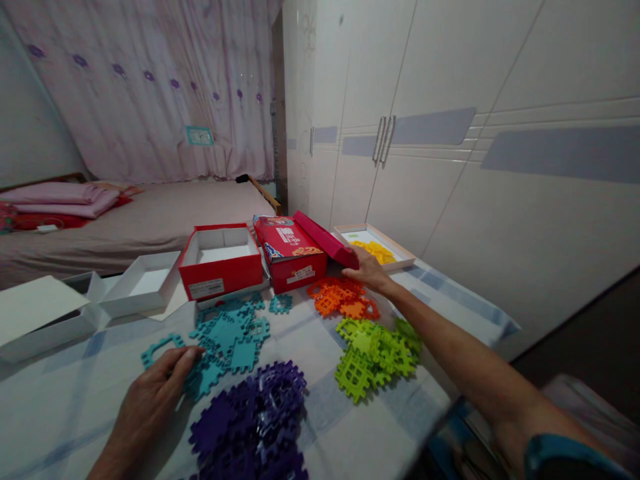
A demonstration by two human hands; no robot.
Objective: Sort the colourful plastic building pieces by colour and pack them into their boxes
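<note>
My left hand (153, 393) is closed, thumb against fingers, at the left edge of a heap of teal interlocking plastic pieces (227, 337). It seems to pinch one of them; the fingertips are partly hidden. A teal square frame piece (163, 347) lies just behind its knuckles. Stretched forward, my right hand (369, 268) grips the near end of a dark red box lid (327, 241). That lid leans on a red printed box (297, 267). Orange pieces (343, 297) lie just below my right hand, and lime green pieces (377, 353) lie under the forearm.
Purple pieces (255, 423) form a pile at the near edge. A shallow white tray (400, 257) holds yellow pieces (375, 251). An open red box (220, 270) and white boxes (143, 283) stand at the back left. A wardrobe (425, 133) rises beyond the table.
</note>
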